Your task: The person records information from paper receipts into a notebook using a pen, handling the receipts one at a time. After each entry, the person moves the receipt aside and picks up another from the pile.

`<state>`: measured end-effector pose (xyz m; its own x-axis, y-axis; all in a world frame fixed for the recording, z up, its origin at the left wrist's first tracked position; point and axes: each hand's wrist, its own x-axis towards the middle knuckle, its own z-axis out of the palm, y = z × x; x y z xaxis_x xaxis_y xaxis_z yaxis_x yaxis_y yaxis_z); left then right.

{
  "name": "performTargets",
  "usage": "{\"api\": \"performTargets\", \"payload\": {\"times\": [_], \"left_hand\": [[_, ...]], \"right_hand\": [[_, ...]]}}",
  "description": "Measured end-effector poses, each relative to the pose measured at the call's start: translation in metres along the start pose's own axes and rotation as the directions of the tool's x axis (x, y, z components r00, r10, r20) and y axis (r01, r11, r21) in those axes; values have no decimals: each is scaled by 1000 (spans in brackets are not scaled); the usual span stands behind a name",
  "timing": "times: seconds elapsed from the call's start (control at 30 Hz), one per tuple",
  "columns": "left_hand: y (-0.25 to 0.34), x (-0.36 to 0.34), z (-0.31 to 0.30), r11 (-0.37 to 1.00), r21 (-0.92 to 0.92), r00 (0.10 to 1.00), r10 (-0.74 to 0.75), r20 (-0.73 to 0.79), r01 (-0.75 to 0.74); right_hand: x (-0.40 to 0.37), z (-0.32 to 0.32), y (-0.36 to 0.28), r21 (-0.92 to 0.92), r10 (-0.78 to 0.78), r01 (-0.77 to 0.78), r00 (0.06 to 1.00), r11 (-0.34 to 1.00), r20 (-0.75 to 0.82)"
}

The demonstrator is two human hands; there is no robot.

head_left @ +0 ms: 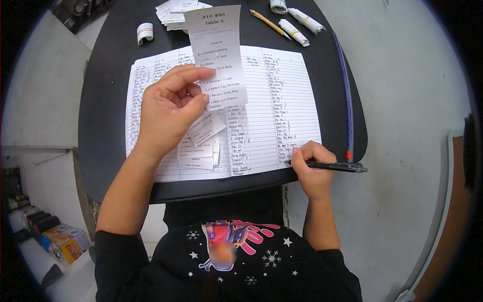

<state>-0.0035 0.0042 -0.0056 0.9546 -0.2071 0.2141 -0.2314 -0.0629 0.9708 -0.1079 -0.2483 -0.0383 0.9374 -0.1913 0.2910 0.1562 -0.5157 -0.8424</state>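
Observation:
My left hand (173,103) pinches the left edge of a long printed receipt (221,55), headed "#10-895 Table 3", and holds it up over an open notebook (261,116). Handwritten lists fill much of the lined pages. In my right hand (314,168) is a black pen (339,166), its tip end near the writing low on the right page. Below the raised receipt, several small receipts (196,162) lie overlapped on the notebook, partly hidden by my left hand.
The black table (105,100) also bears a pile of receipts (173,15) at the back, a rolled paper (145,33) at left, more rolls (294,32) beside a yellow pen (270,24), and a blue zipper strip (347,95) along the right edge.

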Motion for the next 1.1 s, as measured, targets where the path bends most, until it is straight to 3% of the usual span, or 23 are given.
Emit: {"api": "performTargets", "payload": {"times": [0.2,0.6,1.1], "left_hand": [[0,0,0,1000,8,1000,-5,1,5],[1,0,0,1000,-23,1000,1,4,-1],[1,0,1,1000,-8,1000,-10,13,10]], "right_hand": [[0,-1,1,3,-23,23,999,1000,22],[-1,-5,2,75,77,-74,996,994,-38],[0,-3,3,-4,-25,25,1000,1000,7]]}}
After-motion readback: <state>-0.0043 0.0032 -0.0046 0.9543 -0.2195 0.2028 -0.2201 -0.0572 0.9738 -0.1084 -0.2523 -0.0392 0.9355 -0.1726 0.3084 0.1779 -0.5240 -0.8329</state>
